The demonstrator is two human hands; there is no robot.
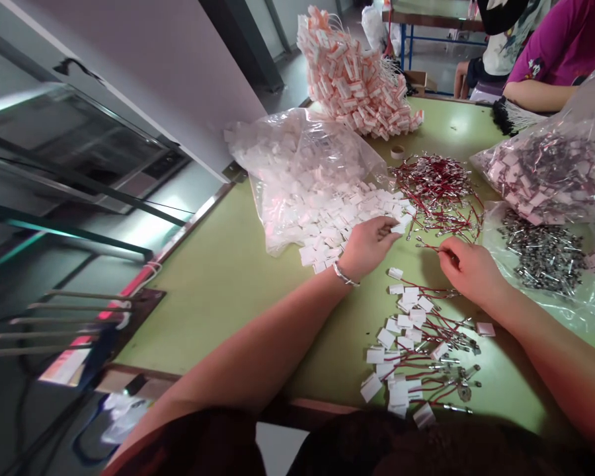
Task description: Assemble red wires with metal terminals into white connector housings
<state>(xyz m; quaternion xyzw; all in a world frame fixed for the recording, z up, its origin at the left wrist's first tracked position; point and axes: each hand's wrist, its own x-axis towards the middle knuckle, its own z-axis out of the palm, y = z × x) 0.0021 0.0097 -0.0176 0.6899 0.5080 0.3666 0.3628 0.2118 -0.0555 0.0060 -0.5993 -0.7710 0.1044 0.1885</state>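
Observation:
My left hand (368, 246) reaches into the spill of small white tags (337, 218) that pours from a clear plastic bag (302, 165), fingertips pinching one tag at the pile's right edge. My right hand (469, 268) pinches the end of a red string with a metal pin, drawn from the tangle of red strings (439, 192). Below both hands lies a heap of finished tags on red strings (419, 350) on the green table (218, 277).
A big bundle of pink-and-white tags (357, 76) stands at the far side. Clear bags of tags (550, 165) and of metal pins (545, 254) lie at the right. Another person's arm (540, 96) rests on the far right. A tape roll (397, 151) sits by the strings.

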